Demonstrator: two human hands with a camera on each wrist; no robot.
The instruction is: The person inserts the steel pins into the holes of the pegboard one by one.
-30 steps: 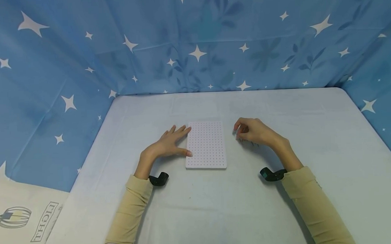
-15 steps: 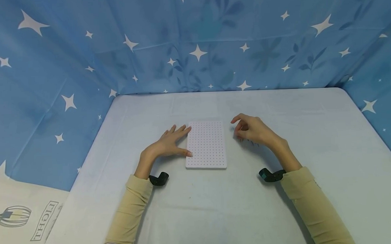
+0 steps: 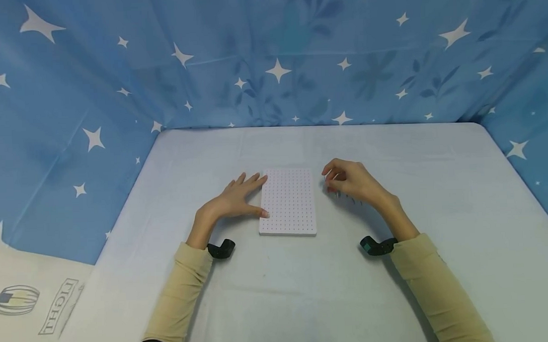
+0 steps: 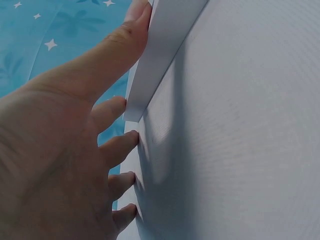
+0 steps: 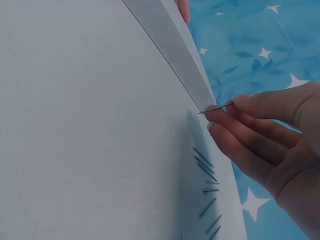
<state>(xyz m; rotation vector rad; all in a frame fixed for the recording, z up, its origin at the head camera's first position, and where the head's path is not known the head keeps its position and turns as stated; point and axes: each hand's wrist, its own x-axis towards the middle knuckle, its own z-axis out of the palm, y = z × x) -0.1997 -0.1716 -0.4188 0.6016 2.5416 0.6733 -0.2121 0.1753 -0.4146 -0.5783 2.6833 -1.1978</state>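
A white pegboard (image 3: 287, 203) with rows of small holes lies flat on the table. My left hand (image 3: 231, 200) rests at its left edge with fingers spread; the thumb and index fingertips are on the board's edge. In the left wrist view, the other fingertips (image 4: 131, 137) touch the table beside the pegboard. To the right of the board, my right hand (image 3: 353, 179) pinches a thin metal pin (image 5: 217, 108) by one end, using thumb and fingers. Several more metal pins (image 5: 211, 190) lie scattered under that hand, partly hidden by it in the head view.
A white cloth covers the table (image 3: 278, 291). Blue curtains with white stars (image 3: 277, 70) hang behind it and along both sides. Beige printed fabric (image 3: 25, 300) shows at the lower left. Black wrist cameras (image 3: 221, 249) sit on both forearms, low over the table.
My right hand has shifted slightly left and away from me. Its index finger straightened, then curled back in toward the thumb. The left hand has kept its place on the pegboard.
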